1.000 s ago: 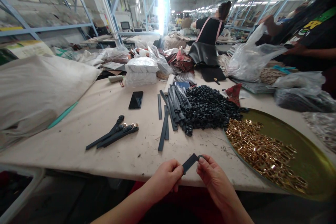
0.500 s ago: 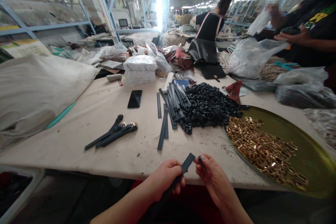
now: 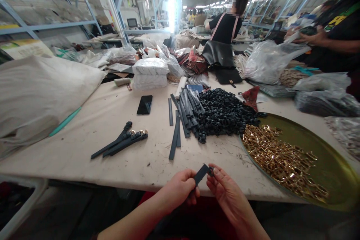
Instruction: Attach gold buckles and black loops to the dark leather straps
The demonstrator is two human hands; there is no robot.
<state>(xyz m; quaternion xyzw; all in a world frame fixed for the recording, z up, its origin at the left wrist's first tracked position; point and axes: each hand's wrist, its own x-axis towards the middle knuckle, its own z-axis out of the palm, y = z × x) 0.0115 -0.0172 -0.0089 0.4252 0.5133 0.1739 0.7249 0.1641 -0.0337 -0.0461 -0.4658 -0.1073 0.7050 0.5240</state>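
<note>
My left hand (image 3: 184,187) is closed on a flat black strap (image 3: 201,174) at the table's front edge, its end sticking out up and to the right. Beside that end, my right hand (image 3: 223,187) pinches a small black loop (image 3: 210,171), which touches the strap's tip. Beyond my hands lie loose black straps (image 3: 187,110) and a heap of black loops (image 3: 225,112). Gold buckles (image 3: 281,161) fill part of a round gold-coloured tray (image 3: 332,174) on the right. Several straps with loops and gold buckles (image 3: 126,143) rest at the left.
A phone (image 3: 144,105) lies on the beige table (image 3: 92,120). Behind it is a plastic-wrapped white stack (image 3: 150,74). A pale cloth-covered bulk (image 3: 42,93) takes up the left side. Plastic bags (image 3: 264,62) and a black leather piece (image 3: 219,58) sit at the back; people stand beyond.
My right hand has moved slightly left, bringing the loop against the strap's end. At the back right, a person's hands and the pale item have shifted lower.
</note>
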